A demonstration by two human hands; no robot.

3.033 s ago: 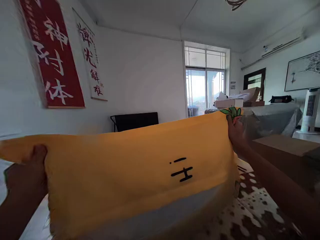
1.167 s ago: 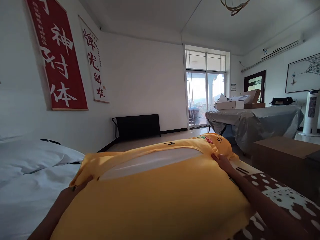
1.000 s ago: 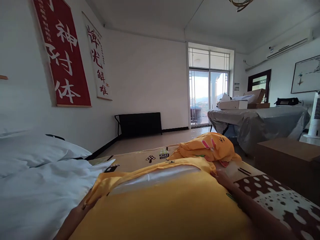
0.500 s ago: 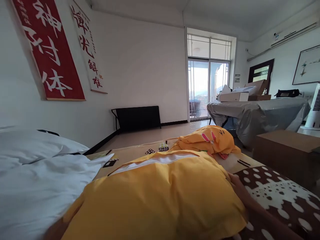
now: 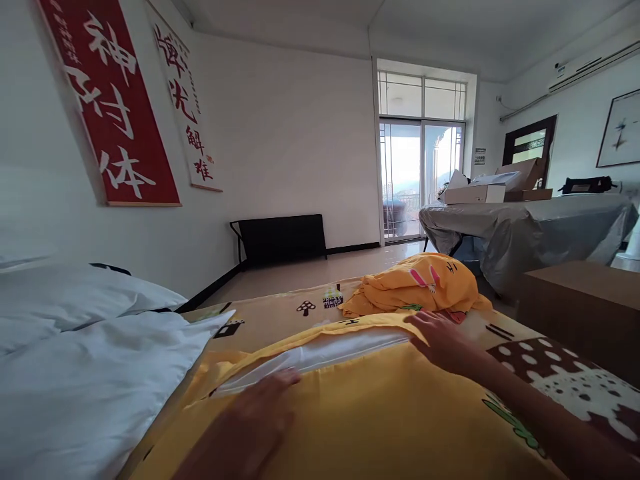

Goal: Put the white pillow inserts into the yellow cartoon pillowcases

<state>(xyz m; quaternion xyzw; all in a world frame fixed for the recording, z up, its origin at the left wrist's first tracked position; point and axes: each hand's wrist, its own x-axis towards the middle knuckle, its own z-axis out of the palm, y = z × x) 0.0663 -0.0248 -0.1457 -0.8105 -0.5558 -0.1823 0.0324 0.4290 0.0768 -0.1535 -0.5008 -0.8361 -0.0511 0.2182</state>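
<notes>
A yellow pillowcase [image 5: 380, 407] lies in front of me, its opening facing away, with a white pillow [image 5: 320, 351] showing inside. At the right end of the opening, my right hand [image 5: 440, 337] has its fingers over the far edge and its thumb beneath, closed on the cloth. Smeared by motion, my left hand [image 5: 250, 420] is over the near side of the pillowcase, its fingertips close to the left part of the opening. Whether those fingers grip anything does not show.
White pillows [image 5: 95, 360] lie at the left. Crumpled orange fabric [image 5: 390, 290] with a rabbit print rests beyond the pillowcase on the patterned bedsheet [image 5: 280, 313]. A cardboard box [image 5: 580, 313] stands at right, before a plastic-covered table [image 5: 520, 233].
Both hands have moved from the sides of the pillowcase to its opening. The pillowcase lies flatter and its opening shows more white pillow. My view has shifted slightly.
</notes>
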